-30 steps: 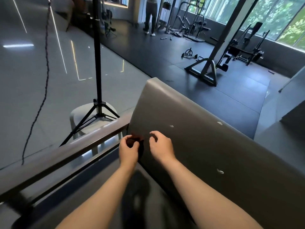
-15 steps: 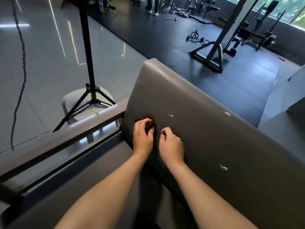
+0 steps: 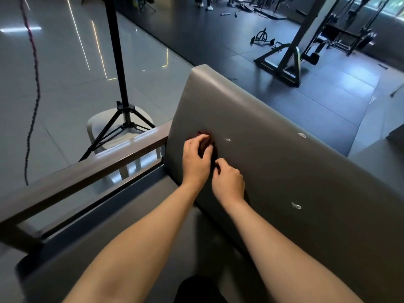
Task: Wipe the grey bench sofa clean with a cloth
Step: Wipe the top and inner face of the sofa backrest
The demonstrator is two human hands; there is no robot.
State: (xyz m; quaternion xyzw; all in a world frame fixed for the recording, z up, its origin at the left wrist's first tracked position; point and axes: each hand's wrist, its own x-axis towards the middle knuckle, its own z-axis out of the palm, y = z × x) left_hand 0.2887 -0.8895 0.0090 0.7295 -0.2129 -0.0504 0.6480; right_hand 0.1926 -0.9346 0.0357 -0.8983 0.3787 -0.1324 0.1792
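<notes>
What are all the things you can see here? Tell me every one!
bench sofa backrest: one, grey, centre, tilted, with small pale scuffs
cloth: one, dark reddish, bunched against the backrest, mostly hidden by the left hand
handrail: one, brown, left of the backrest
tripod stand: one, black, beyond the handrail
stool: one, white, under the tripod feet
rope: one, dark, hanging at far left
gym machines: several, black, on the dark floor at top right
person's feet: one pair, white shoes, top edge
left hand: one, curled on the cloth
right hand: one, fingers pinched beside the left hand; whether it grips the cloth is unclear
</notes>
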